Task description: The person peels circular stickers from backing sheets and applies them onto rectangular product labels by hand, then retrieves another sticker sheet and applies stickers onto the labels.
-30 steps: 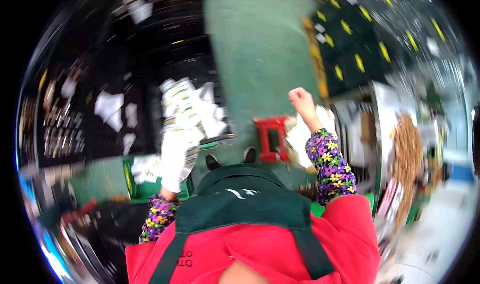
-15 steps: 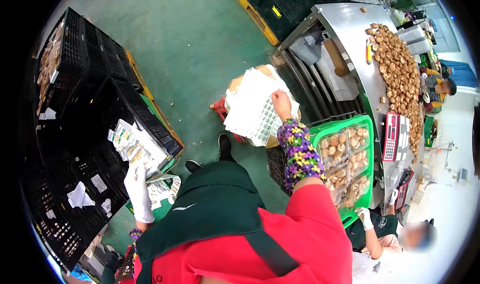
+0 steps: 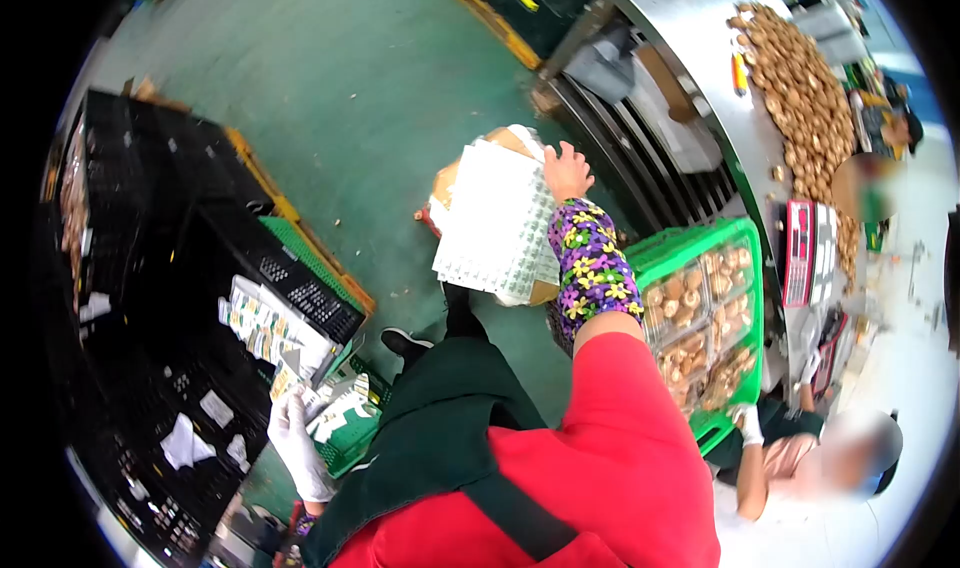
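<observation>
My left hand, in a white glove, pinches a small printed label sheet at the lower left. Just beyond it, more printed sheets lie on the edge of a black crate. My bare right hand has its fingers apart at the upper right edge of white sheets with green print. These sheets rest on a brown and white bundle. Part of something red shows beneath the bundle.
Black crates stand at left, beside a green basket with printed papers. At right are a green crate of packed mushrooms, a steel table with loose mushrooms and a red scale, and a co-worker's gloved hand.
The view has swung towards the steel table. My right hand, raised a second ago, is now at the printed sheets, its fingers more spread than half a second ago. My left hand has moved lower in view.
</observation>
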The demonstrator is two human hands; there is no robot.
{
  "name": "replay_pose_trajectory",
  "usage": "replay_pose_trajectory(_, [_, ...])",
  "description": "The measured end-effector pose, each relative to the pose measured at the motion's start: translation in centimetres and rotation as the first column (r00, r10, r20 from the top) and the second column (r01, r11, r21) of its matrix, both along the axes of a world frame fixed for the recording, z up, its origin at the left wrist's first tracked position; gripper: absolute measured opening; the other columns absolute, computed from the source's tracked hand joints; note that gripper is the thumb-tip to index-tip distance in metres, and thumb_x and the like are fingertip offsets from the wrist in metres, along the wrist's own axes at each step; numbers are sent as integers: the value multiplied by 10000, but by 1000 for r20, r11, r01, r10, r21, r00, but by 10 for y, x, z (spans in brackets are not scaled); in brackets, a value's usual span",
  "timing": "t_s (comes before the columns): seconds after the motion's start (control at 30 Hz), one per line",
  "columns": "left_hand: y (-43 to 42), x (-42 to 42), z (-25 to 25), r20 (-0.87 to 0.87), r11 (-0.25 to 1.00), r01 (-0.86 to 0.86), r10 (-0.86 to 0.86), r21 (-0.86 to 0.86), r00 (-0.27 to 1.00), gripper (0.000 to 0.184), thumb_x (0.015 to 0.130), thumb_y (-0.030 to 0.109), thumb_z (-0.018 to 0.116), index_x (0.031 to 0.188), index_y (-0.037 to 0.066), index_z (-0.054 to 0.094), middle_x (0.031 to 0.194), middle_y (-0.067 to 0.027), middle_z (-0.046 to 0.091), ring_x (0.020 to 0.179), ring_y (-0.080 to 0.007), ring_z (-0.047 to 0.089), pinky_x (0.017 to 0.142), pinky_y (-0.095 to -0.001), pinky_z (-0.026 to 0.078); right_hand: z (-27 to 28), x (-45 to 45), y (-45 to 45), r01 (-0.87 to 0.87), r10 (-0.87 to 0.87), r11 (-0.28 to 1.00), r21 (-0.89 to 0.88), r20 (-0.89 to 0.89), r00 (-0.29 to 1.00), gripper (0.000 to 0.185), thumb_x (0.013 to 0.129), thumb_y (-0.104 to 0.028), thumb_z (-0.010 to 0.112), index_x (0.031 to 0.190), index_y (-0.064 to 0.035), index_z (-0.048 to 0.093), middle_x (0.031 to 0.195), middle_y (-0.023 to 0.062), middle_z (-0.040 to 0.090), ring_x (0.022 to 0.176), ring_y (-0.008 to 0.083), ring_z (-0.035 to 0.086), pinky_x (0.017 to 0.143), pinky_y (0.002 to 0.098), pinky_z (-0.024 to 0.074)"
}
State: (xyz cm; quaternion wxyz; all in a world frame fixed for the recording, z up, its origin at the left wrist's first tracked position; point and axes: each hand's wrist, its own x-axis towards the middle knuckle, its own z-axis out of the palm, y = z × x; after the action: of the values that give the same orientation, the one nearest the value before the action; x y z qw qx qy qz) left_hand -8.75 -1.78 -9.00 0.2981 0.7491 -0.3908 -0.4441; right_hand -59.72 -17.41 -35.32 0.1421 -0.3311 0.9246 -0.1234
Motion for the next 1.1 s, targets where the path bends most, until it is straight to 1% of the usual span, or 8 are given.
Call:
replay_pose_trajectory(0.07, [-2, 4, -12, 60, 998, 14, -17, 58, 998, 219, 968, 150, 531, 1037, -28, 638, 984, -65, 651, 885, -111, 586, 827, -250, 460, -6, -12, 11, 125, -131, 985, 115, 42, 991, 517, 877, -571, 449, 1278, -254, 531, 1245, 135, 562, 1169, 372, 509, 959, 620, 332])
replay_pose_trajectory(0.17, [-7, 3, -23, -53, 998, 26, -22, 61, 998, 206, 974, 145, 524, 1033, -22, 630, 976, -52, 643, 877, -105, 579, 812, -249, 461, -18, -6, 30, 219, -231, 972, 90, 164, 959, 529, 878, -535, 450, 1316, -245, 504, 1283, 157, 525, 1223, 371, 457, 1025, 654, 253])
replay_pose_trajectory(0.23, [-15, -2, -21, -76, 994, 37, -29, 101, 997, 195, 977, 132, 513, 1029, -18, 627, 956, -48, 636, 854, -104, 567, 797, -255, 468, -18, 7, 41, 212, -212, 976, -52, 2, 977, 536, 861, -481, 511, 1324, -210, 497, 1310, 154, 494, 1260, 355, 408, 1049, 649, 212])
replay_pose_trajectory(0.37, [-23, 5, -28, -152, 987, 92, -72, 130, 986, 197, 975, 122, 508, 1041, -21, 626, 968, -65, 642, 863, -118, 579, 798, -256, 474, -13, 58, 63, -54, -7, 983, -177, -326, 945, 613, 813, -417, 602, 1371, -222, 437, 1377, 171, 408, 1310, 386, 315, 1014, 711, 188])
replay_pose_trajectory(0.53, [-31, 17, -46, -203, 966, 240, -218, 93, 955, 206, 973, 119, 512, 1057, -25, 633, 994, -71, 653, 888, -126, 588, 817, -259, 477, 19, 177, 122, -57, 59, 998, -18, 133, 989, 746, 796, -491, 613, 1448, -278, 319, 1488, 192, 212, 1363, 488, 112, 948, 796, 131])
replay_pose_trajectory(0.67, [-18, 48, -53, -243, 946, 309, -279, 99, 929, 194, 967, 123, 528, 1049, -11, 642, 987, -68, 653, 861, -122, 593, 787, -253, 486, -14, 195, 139, -73, 73, 997, -1, -27, 997, 760, 800, -530, 597, 1451, -260, 314, 1506, 176, 232, 1372, 485, 132, 930, 809, 138])
replay_pose_trajectory(0.93, [20, 92, -58, -260, 966, 251, -227, 63, 938, 180, 967, 104, 521, 1013, -23, 639, 985, -88, 661, 858, -129, 601, 780, -263, 504, -5, 200, 133, -58, 58, 998, 18, -43, 997, 748, 812, -581, 543, 1456, -271, 319, 1522, 163, 224, 1390, 463, 121, 959, 795, 92])
replay_pose_trajectory(1.1, [38, 92, -65, -237, 968, 240, -218, 70, 947, 185, 961, 120, 540, 1008, -23, 647, 933, -55, 647, 814, -101, 580, 731, -248, 490, 3, 224, 132, -181, 181, 983, 9, -54, 982, 729, 817, -552, 555, 1454, -284, 321, 1508, 150, 256, 1381, 443, 164, 951, 793, 135])
